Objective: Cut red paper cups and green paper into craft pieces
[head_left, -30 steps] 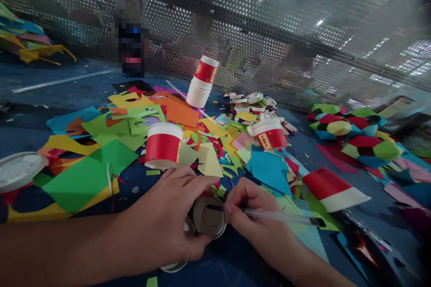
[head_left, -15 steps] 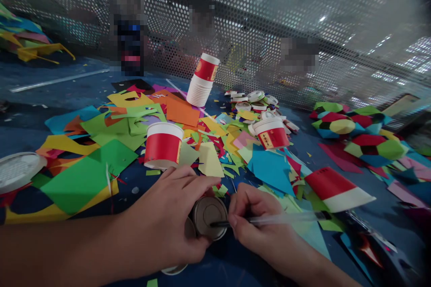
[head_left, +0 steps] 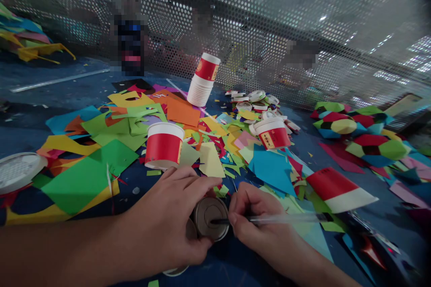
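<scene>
The round grey-brown piece (head_left: 205, 210) sits low, near the middle of the view, just above the blue table (head_left: 235, 264), its face turned up and marked with rings. The left hand (head_left: 170, 217) holds it by the edge, with the thumb at the near side and a finger reaching over the far side. The right hand (head_left: 257, 217) pinches a pen (head_left: 283, 219) near its dark tip, and that tip is at the face of the piece (whether it actually presses there, I cannot tell). A second round piece (head_left: 191, 231) shows partly behind the left thumb, and another pale rim (head_left: 177, 271) peeks out below the hand.

Just beyond the left hand stands a red and white cup (head_left: 164, 145), with a green sheet (head_left: 89, 179) to its left and paper scraps (head_left: 232, 136) to its right. A blue sheet (head_left: 272, 169) lies past the right hand; a flattened red and white cup piece (head_left: 340, 188) lies farther right. Farther off are a tilted-looking stack of cups (head_left: 204, 80), another red and white cup (head_left: 276, 136), a heap of white-rimmed pieces (head_left: 257, 98) and many-coloured paper balls (head_left: 375, 149). A perforated screen (head_left: 235, 22) rises behind.
</scene>
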Demonstrator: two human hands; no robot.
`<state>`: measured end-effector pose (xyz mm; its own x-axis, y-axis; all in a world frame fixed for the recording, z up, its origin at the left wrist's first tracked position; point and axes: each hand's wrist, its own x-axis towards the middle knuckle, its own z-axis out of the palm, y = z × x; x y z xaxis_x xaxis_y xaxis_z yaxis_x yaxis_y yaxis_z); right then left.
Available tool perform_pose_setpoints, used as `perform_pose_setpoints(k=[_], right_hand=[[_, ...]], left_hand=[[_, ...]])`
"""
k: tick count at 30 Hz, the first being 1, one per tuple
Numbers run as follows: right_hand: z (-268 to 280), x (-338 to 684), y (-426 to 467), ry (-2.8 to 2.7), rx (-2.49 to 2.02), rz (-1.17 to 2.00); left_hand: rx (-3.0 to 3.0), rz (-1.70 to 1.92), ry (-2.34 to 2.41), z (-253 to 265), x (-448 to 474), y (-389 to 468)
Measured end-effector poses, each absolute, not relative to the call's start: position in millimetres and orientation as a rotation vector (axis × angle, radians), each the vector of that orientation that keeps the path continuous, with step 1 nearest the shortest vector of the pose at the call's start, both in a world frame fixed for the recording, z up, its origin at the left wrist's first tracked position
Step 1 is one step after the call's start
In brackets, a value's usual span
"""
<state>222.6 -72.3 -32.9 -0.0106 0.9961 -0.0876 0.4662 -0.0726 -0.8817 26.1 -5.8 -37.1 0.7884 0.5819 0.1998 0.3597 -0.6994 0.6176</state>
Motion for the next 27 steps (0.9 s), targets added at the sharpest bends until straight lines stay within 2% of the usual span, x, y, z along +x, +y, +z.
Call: perform_pose_setpoints(k=[12, 16, 27], right_hand=[[-34.6, 222.5, -71.8, -1.323, -1.605, 0.951], [-31.1, 223.2, -74.6, -1.461, -1.583, 1.041], [-33.2, 221.1, -71.4, -1.481, -1.657, 0.914]], left_hand=[[2.426, 0.554, 0.705, -39.9, 24.7, -6.6], [2.441, 0.536, 0.712, -41.3, 25.1, -6.5], [2.428, 0.556, 0.715, -36.7, 26.1, -7.6]])
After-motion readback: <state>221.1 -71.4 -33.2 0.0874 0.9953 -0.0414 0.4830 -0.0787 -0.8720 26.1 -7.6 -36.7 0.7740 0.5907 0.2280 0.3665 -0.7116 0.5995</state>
